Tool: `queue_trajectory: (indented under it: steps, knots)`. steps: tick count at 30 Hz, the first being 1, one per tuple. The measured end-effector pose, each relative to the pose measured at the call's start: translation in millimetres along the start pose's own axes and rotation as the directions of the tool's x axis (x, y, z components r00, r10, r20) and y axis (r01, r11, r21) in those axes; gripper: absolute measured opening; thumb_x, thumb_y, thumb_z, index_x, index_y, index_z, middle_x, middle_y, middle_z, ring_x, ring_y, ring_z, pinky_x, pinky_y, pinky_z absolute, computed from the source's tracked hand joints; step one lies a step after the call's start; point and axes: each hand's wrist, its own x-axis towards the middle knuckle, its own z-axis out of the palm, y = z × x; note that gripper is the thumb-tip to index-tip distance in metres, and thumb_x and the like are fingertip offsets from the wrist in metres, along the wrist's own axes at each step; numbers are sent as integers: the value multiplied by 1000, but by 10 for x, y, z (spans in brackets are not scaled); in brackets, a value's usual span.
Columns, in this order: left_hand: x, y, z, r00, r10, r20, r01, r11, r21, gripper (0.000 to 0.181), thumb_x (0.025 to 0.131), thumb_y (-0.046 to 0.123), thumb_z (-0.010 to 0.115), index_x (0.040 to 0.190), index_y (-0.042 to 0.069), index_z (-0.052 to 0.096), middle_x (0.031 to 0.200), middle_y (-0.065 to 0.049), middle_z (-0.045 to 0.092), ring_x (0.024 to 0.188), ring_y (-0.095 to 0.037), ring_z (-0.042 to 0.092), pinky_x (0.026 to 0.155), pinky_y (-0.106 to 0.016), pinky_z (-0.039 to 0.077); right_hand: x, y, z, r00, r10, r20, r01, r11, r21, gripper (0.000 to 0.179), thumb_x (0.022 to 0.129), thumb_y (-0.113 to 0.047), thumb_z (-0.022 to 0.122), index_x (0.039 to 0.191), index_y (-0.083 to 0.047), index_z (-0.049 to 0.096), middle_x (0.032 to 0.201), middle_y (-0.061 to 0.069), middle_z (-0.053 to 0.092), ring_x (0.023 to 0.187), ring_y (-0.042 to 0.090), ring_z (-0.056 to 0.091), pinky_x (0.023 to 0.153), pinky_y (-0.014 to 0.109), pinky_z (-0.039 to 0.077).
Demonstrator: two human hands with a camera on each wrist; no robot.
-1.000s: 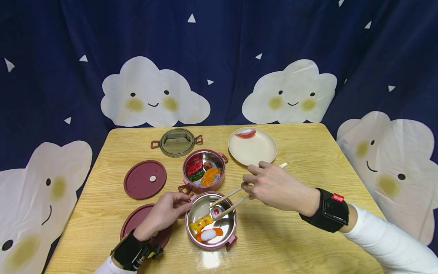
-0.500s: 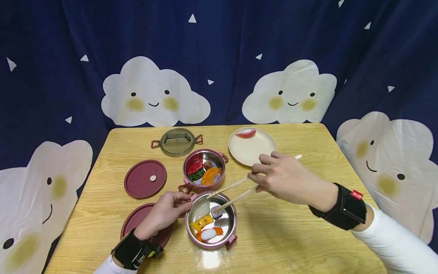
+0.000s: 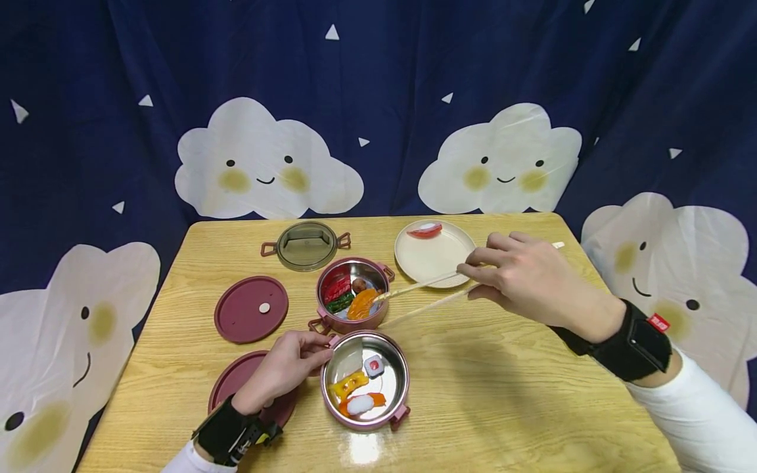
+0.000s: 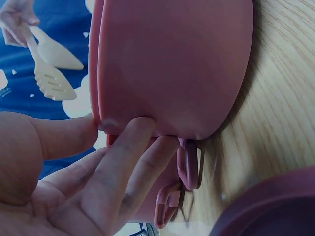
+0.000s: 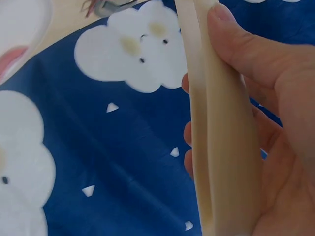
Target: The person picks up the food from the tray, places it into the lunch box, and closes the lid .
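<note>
Close in front of me, the near pot (image 3: 365,426) sits just right of my left hand (image 3: 288,368), whose thumb and fingers hold it at the rim. Inside lie an orange-and-white piece (image 3: 362,404), a yellow piece (image 3: 349,384) and a red-centred white roll (image 3: 374,366), all left of my right hand (image 3: 526,276). That hand grips pale tongs (image 5: 229,128), their tips spread: one over the far pot (image 3: 357,327), the other blurred between both pots. The far pot holds red, green and orange food pieces (image 3: 362,305); farther back, a plate (image 3: 434,259) bears a red-and-white piece (image 3: 426,230).
</note>
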Motion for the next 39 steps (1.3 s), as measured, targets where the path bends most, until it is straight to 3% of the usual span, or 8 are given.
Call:
queue_trajectory:
  steps: [11,24,39]
  knots:
    - [-2,-14,4,1000,7,2,-7,1000,-13,24,100,12,72,121,1,77,115,-11,78,96,-14,75,75,-20,57,-171,489,273,991,133,20,-134,989,64,36,73,-23,96,106,-16,84,94,-1,79,81,20,64,63,35,53]
    - [8,-44,0,1000,21,9,-21,1000,-19,25,100,13,72,122,1,77,117,-12,78,96,-15,76,75,-20,58,-394,998,821,969,246,37,-248,967,54,37,75,-23,94,107,-9,84,98,6,81,80,23,62,64,37,50]
    - [2,-31,-4,1000,31,7,-31,999,-14,26,100,14,72,122,1,76,118,-13,78,97,-14,77,76,-20,58,-524,1414,1331,938,333,94,-338,940,45,40,76,-25,94,111,-9,83,101,8,80,84,27,62,70,40,49]
